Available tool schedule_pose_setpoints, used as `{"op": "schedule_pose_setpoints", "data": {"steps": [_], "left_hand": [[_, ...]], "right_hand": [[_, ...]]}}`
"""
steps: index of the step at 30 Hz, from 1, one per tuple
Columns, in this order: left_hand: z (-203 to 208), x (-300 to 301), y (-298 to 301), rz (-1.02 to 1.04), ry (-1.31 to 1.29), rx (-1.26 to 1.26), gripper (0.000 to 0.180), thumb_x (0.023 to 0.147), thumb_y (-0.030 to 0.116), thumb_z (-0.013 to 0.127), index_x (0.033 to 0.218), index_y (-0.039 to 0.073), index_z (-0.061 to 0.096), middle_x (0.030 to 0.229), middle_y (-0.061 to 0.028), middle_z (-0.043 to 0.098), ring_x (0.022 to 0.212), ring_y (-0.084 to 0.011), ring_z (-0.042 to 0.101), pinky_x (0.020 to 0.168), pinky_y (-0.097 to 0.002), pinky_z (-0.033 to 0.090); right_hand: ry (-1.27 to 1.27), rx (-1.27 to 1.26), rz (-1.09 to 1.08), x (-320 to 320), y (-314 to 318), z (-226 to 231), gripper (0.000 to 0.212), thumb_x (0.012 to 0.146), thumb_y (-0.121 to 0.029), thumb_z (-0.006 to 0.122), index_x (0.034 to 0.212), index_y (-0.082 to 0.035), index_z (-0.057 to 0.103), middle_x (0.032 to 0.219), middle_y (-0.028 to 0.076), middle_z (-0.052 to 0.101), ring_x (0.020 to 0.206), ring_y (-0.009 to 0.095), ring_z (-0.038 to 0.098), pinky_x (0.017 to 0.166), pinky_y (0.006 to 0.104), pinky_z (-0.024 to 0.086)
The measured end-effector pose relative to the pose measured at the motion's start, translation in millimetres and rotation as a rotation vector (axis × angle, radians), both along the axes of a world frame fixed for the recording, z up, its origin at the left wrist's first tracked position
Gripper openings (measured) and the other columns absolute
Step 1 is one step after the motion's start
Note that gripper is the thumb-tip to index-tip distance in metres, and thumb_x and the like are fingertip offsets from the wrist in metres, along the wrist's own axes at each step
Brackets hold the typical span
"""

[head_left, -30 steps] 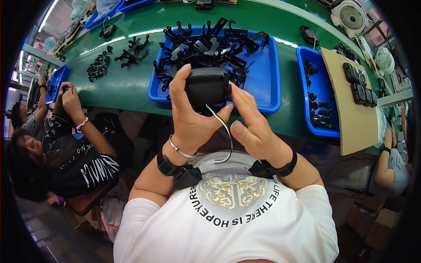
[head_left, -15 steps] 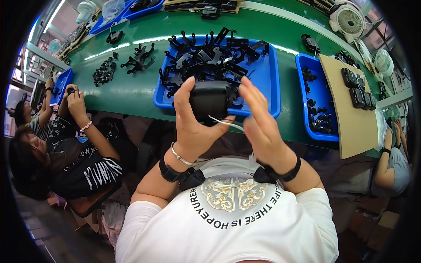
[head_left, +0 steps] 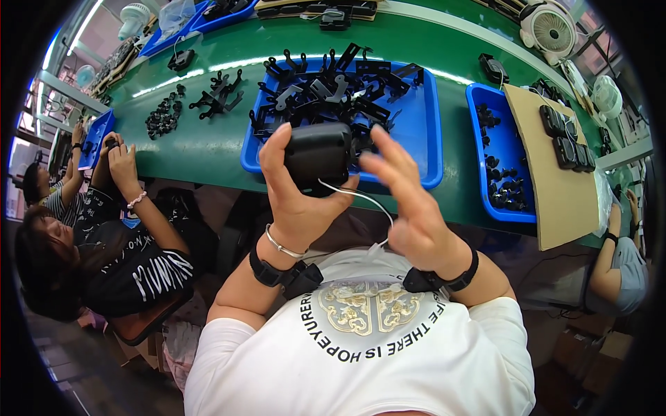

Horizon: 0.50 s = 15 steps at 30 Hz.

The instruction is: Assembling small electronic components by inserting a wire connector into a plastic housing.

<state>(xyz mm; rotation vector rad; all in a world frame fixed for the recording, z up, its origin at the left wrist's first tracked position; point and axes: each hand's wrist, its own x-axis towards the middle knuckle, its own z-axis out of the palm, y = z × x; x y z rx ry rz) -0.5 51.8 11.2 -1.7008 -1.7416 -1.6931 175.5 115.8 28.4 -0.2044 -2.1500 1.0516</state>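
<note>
- The left hand [head_left: 298, 201] holds a black boxy unit [head_left: 318, 154] raised in front of the chest, just on the near side of the big blue tray [head_left: 416, 132], thumb up one side and fingers wrapped behind it: a firm clamp, probably so the unit's face stays turned up to the eyes.
- The right hand [head_left: 409, 201] is off the unit, just beside it, fingers spread apart and holding nothing; it hangs above the near rim of the big blue tray.
- A thin white wire [head_left: 364, 201] runs from under the unit and loops down between the two wrists toward the white shirt [head_left: 361, 347]; it looks slack, not pulled.
- Both wrists wear black straps, the left one a thin bangle too.
- The big blue tray sits on the green table [head_left: 201, 149] and is heaped with black bracket-like parts [head_left: 333, 90], piled loosely at its far half, close to hand.
- Right of that tray, a narrower blue tray [head_left: 503, 149] carries small black pieces strewn along it; a sheet of brown cardboard [head_left: 555, 173] lies across its right edge with flat black units in a row on top.
- Left of the big tray, loose black parts [head_left: 166, 114] lie straight on the table in small clusters.
- Farther left still, another person's hands [head_left: 118, 156] work at the table edge near a small blue tray [head_left: 94, 135].
- Beyond the big tray, white desk fans stand at the far right corner.
</note>
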Motion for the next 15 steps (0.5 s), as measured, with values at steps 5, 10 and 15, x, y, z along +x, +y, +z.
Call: {"op": "schedule_pose_setpoints", "data": {"steps": [5,10,15], "left_hand": [[-5,0,2,-0.04,0.008,0.004,0.091,0.054,0.01,0.083,0.129,0.003,0.032,0.119,-0.0144,0.041,0.106,-0.0275,0.047,0.089,-0.0352,0.042],[-6,3,0,-0.034,0.011,0.024,0.09,0.053,0.01,0.082,0.128,0.002,0.033,0.119,-0.0156,0.041,0.105,-0.0292,0.047,0.088,-0.0363,0.042],[4,0,2,0.01,0.077,0.045,0.089,0.054,0.011,0.082,0.128,0.002,0.034,0.118,-0.0159,0.042,0.105,-0.0307,0.047,0.088,-0.0369,0.043]], "right_hand": [[0.023,-0.074,0.007,-11,-7,-9,0.068,0.089,-0.039,0.047,0.14,0.001,0.027,0.147,0.023,0.018,0.137,0.035,0.016,0.109,0.0423,0.012],[0.024,-0.115,0.021,-9,-1,-10,0.069,0.089,-0.039,0.048,0.139,0.003,0.026,0.147,0.023,0.017,0.137,0.035,0.015,0.109,0.0425,0.012],[0.027,-0.215,0.138,-3,6,-8,0.07,0.09,-0.039,0.051,0.137,0.007,0.026,0.146,0.025,0.017,0.136,0.037,0.015,0.109,0.0431,0.012]]}}
